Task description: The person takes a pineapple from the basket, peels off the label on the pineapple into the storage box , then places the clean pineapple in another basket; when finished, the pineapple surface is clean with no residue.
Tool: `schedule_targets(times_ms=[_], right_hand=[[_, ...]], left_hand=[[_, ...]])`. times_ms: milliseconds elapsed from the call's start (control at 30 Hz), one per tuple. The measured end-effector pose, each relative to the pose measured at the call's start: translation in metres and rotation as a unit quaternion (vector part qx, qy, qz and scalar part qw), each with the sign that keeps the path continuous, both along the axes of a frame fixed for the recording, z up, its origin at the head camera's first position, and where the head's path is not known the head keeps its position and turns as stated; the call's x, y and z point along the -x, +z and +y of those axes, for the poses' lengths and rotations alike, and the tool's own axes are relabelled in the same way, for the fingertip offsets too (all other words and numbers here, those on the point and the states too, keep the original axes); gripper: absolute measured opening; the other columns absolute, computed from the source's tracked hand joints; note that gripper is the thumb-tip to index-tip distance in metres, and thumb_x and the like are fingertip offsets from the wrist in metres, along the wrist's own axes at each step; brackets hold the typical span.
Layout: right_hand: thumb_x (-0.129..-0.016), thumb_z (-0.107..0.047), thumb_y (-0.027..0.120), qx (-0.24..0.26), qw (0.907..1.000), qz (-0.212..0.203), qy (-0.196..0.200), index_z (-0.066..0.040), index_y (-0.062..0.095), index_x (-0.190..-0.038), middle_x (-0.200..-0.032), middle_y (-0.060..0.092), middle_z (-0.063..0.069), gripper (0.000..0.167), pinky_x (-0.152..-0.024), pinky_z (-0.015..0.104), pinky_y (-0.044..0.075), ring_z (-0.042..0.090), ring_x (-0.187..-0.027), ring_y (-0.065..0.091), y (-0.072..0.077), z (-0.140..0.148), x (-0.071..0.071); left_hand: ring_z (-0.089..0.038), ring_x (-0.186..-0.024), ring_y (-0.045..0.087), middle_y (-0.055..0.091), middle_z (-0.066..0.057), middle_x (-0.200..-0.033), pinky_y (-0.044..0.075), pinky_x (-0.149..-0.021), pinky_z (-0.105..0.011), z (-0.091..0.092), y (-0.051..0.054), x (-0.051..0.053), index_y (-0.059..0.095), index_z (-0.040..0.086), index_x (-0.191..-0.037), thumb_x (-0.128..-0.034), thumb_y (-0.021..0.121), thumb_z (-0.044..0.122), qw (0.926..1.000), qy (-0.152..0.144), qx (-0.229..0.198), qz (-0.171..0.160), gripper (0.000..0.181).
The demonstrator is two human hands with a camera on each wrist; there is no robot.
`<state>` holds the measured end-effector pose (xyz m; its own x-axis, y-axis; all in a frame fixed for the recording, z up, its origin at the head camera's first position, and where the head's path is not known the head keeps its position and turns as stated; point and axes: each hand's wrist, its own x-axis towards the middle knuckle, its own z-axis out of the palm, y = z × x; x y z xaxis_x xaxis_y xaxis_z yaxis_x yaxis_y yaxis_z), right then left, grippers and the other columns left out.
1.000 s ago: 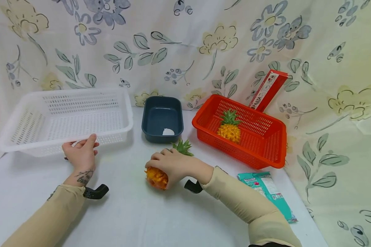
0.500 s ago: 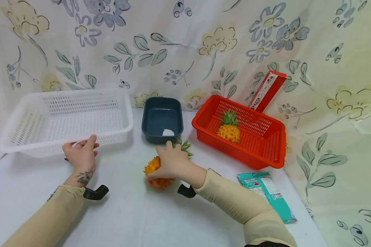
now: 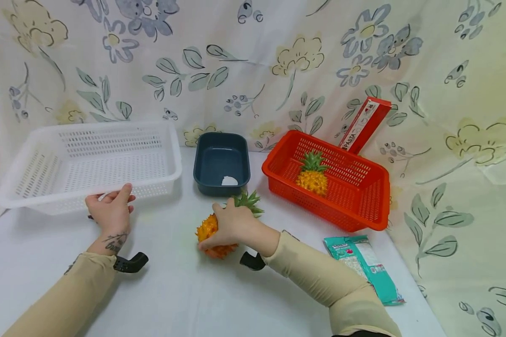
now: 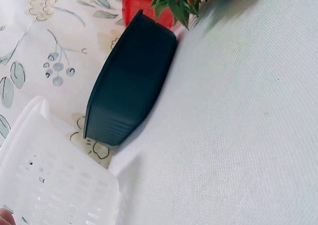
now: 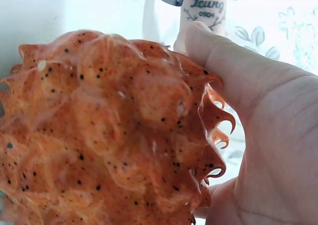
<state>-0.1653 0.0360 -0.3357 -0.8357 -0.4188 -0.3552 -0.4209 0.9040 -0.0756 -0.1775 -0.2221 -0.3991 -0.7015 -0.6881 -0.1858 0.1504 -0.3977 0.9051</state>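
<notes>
In the head view my right hand (image 3: 240, 224) grips an orange artificial pineapple (image 3: 206, 228) from above. The pineapple lies on its side on the white table, its green leaves (image 3: 249, 201) towards the right basket. Close up in the right wrist view, its spiky speckled skin fills much of the picture, the thumb (image 5: 248, 81) along one side. My left hand (image 3: 111, 210) pinches the front rim of a white perforated basket (image 3: 153, 188) at the left. Some left fingers are hidden under that rim. A fingertip (image 4: 6, 217) shows at the corner of the left wrist view.
Between the baskets stands a dark blue tub (image 3: 221, 189) with a small white piece (image 3: 229, 180) inside. A red basket (image 3: 375, 206) holds another pineapple (image 3: 312, 181); behind it leans a red pasta box (image 3: 368, 121). A teal packet (image 3: 379, 276) lies at the right edge.
My right hand has turned on the pineapple, with its fingers now further towards the leaves and its thumb on the near side. The pineapple has rolled slightly. My left hand keeps its place.
</notes>
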Motion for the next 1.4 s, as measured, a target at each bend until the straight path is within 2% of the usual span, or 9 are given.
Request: schedule_targets(times_ms=[167, 400, 700, 867, 1100, 1400], right_hand=[[-0.062, -0.077, 0.061, 0.005, 1.0, -0.004, 0.002, -0.021, 0.037, -0.139, -0.129, 0.044, 0.014, 0.099, -0.076, 0.036, 0.05, 0.03, -0.089, 0.054, -0.0022, 0.0004, 0.0011], [-0.063, -0.074, 0.063, 0.017, 0.9998, -0.008, 0.009, -0.02, 0.04, -0.137, -0.125, 0.045, 0.011, 0.095, -0.079, 0.038, 0.048, 0.031, -0.097, 0.05, -0.0051, 0.0001, 0.0027], [-0.065, -0.066, 0.068, 0.033, 0.9994, -0.012, -0.005, -0.023, 0.041, -0.137, -0.123, 0.045, 0.009, 0.089, -0.074, 0.037, 0.047, 0.032, -0.094, 0.049, -0.0043, -0.0016, -0.0024], [-0.064, -0.063, 0.071, 0.036, 0.9991, -0.022, -0.002, -0.023, 0.044, -0.134, -0.12, 0.045, 0.007, 0.085, -0.07, 0.034, 0.046, 0.029, -0.09, 0.048, -0.0041, -0.0004, -0.0012], [-0.064, -0.058, 0.074, 0.04, 0.9981, -0.047, 0.002, -0.023, 0.04, -0.138, -0.124, 0.042, 0.01, 0.089, -0.074, 0.036, 0.046, 0.03, -0.093, 0.048, 0.0001, 0.001, 0.0016], [-0.062, -0.058, 0.075, 0.035, 0.9987, -0.038, 0.001, -0.021, 0.045, -0.129, -0.115, 0.045, 0.007, 0.082, -0.07, 0.034, 0.046, 0.027, -0.088, 0.048, -0.0003, 0.0024, 0.0013]], left_hand=[[-0.009, -0.049, 0.059, 0.053, 0.0, -0.07, 0.04, -0.034, -0.019, 0.0004, 0.0003, 0.0004, 0.033, 0.02, -0.102, -0.0733, 0.077, 0.011, 1.0, 0.002, 0.001, -0.001, 0.054], [-0.01, -0.049, 0.059, 0.055, 0.0, -0.069, 0.04, -0.034, -0.019, 0.0008, 0.0007, 0.0005, 0.032, 0.02, -0.101, -0.0736, 0.076, 0.01, 1.0, 0.006, 0.0, -0.002, 0.053], [-0.01, -0.05, 0.058, 0.057, 0.0, -0.07, 0.04, -0.036, -0.02, 0.0003, -0.0002, -0.0006, 0.032, 0.019, -0.102, -0.0734, 0.077, 0.014, 1.0, -0.005, 0.007, 0.003, 0.054], [-0.009, -0.051, 0.059, 0.058, 0.0, -0.071, 0.041, -0.036, -0.02, 0.0002, -0.0018, -0.001, 0.032, 0.019, -0.102, -0.0724, 0.078, 0.018, 0.9997, -0.006, 0.023, 0.006, 0.055], [-0.006, -0.054, 0.06, 0.058, 0.003, -0.073, 0.043, -0.039, -0.018, -0.0017, -0.0059, -0.0012, 0.032, 0.019, -0.104, -0.0744, 0.077, 0.022, 0.9984, -0.009, 0.055, 0.003, 0.054], [-0.009, -0.052, 0.058, 0.058, 0.001, -0.07, 0.041, -0.037, -0.019, 0.0006, 0.0008, -0.0025, 0.032, 0.018, -0.102, -0.0754, 0.076, 0.015, 0.9997, -0.008, 0.025, 0.003, 0.052]])
